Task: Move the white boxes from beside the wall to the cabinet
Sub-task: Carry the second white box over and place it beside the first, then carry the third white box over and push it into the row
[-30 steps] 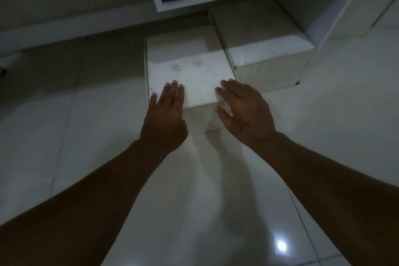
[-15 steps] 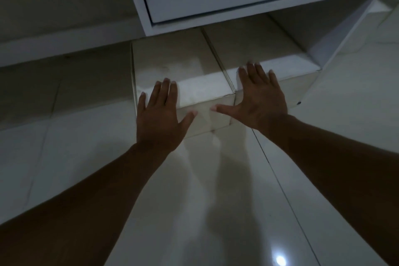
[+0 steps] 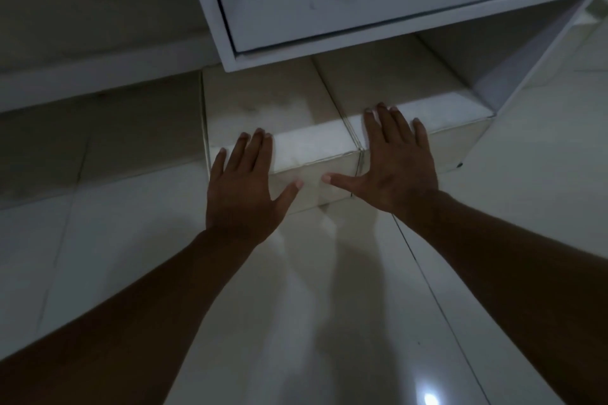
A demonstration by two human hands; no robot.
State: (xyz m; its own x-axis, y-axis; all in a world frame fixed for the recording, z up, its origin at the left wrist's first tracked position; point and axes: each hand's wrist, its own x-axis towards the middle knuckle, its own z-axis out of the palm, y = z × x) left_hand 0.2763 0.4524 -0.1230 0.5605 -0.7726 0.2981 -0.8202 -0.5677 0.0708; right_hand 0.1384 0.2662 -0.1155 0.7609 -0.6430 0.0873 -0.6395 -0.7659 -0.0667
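Down at the bottom, two bare arms reach forward over the shiny white tiled floor point(image 3: 296, 322), and a small bright spot of light shines on the tiles near the right arm.

The left hand point(image 3: 243, 187) is wide open. Its fingers are straight and spread, and the thumb sticks out to the right. The fingertips lie over the front top edge of the left white cardboard box point(image 3: 296, 128), and the palm is against the front face of that box. It does not grab anything.

The right hand point(image 3: 394, 168) is wide open too, with flat, spread fingers. It lies over the front edge of the right white cardboard box point(image 3: 454, 128), right by the line where the two boxes meet. Its thumb points left across the front of the left box, close to the left thumb but not touching it.

The two boxes sit on the floor side by side, touching each other. Their back parts are tucked under the white wooden cabinet point(image 3: 362, 3), in the open space at its bottom. Their front parts stick out toward the hands.

Farther back on the left, a pale low ledge point(image 3: 98, 82) runs along the wall.
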